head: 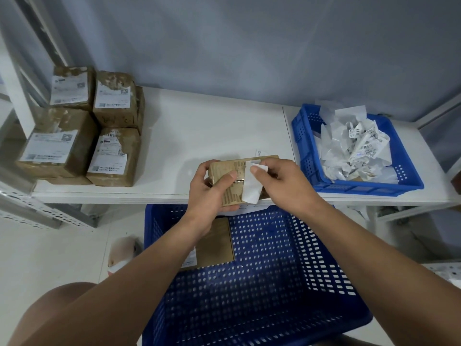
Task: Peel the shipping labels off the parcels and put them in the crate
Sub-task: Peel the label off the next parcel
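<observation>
One brown parcel (225, 168) sits gripped in the left hand (212, 193) while the right hand (283, 182) pinches its half-peeled white shipping label (253, 189).

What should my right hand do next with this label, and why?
Probably pull the label fully off the parcel: the right hand pinches its lifted white flap, but its top edge looks stuck to the parcel, which the left hand grips. Then it could join the other labels in the small crate.

Dim, flat, bluish light; soft shadows; wide-angle bending at edges; slight blur.
</observation>
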